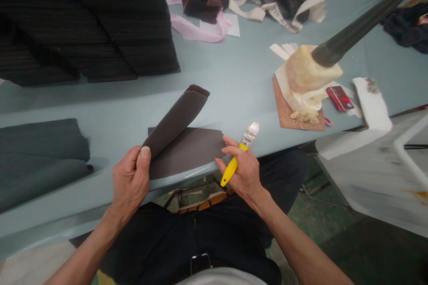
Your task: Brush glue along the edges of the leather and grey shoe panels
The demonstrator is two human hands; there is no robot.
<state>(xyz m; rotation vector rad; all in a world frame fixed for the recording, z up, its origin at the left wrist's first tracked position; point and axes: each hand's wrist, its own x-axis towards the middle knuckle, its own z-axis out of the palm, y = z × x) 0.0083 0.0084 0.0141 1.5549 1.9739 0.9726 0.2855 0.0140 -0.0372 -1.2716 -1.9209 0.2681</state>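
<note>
My left hand [132,176] grips the near end of a folded dark grey-brown fabric piece [177,118], thumb on top. That piece slants up and away over a flat panel of similar dark material [192,149] at the table's front edge. In my right hand [242,167] is a paintbrush [234,164] with a yellow handle, its pale, coated bristles pointing up and away. Some fingertips of that hand touch or come very close to the flat panel's right end.
Tall stacks of black material [133,22] stand at the back left, and grey-green fabric [43,156] lies left. A pale, glue-coated container [304,75] with a dark handle sits on a brown board [284,111]. Beside it is a red box [340,98]. Scraps [200,29] lie behind.
</note>
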